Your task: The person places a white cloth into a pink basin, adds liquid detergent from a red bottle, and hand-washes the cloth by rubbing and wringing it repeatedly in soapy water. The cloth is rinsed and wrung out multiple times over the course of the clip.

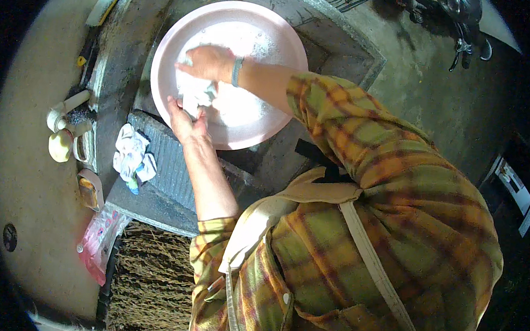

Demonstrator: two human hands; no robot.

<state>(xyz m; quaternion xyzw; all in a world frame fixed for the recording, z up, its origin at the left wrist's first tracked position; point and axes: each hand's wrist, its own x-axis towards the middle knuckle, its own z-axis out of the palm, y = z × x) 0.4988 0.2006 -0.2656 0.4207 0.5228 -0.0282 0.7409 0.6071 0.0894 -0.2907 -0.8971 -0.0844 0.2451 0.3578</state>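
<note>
A round pale pink plastic basin [161, 83] holds sudsy water and stands in a dark stone sink. My left hand [187, 122] is at the basin's lower left rim, its fingers closed on one end of a wet white cloth [199, 92]. Over the water, my right hand [209, 63], with a grey band at the wrist, grips the upper part of that cloth; it is slightly blurred. A small bundle of white cloth with blue and green parts [133, 154] lies beside the ribbed stone washboard [169, 156], left of my left forearm.
Scrub brushes [103, 8] lie on the ledge at the upper left. Lower along it are a pale round-ended object [61, 145], a soap holder [89, 190] and a pink plastic bag [99, 246]. Dry brush bristles or twigs [151, 281] fill the space below the sink's stone edge [154, 218].
</note>
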